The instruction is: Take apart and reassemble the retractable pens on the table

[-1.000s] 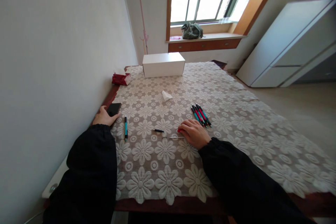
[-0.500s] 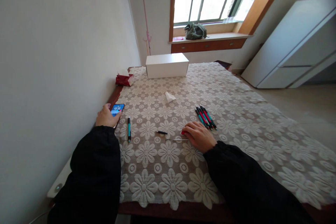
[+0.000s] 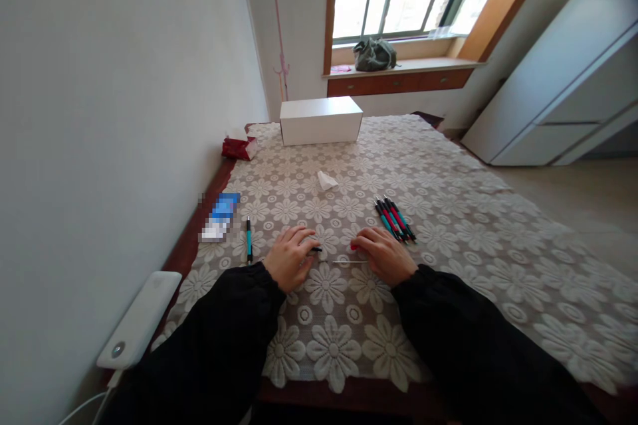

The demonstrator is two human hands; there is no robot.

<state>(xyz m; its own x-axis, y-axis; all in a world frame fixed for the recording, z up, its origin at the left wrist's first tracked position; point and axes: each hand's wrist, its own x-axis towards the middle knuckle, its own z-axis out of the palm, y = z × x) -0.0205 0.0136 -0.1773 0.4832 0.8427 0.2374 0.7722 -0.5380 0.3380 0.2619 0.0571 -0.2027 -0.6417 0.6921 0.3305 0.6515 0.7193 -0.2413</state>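
My left hand is over the small black pen part, thumb and fingers apart on either side of it; its other end is hidden under the fingers. Opposite, my right hand has its fingers closed around a red pen barrel, of which only a bit shows. A thin white refill lies on the cloth just in front of that hand. Left of my left hand is a teal and black pen. Several teal or red pens lie together beyond my right hand.
A phone, pixelated, lies at the left edge. Near it are a red tissue pack and a white device with a cable. A crumpled tissue and a white box are farther back on the lace tablecloth.
My left hand has left the phone and moved right to the black pen part. My right hand stays in place with the red barrel. The view has shifted slightly.
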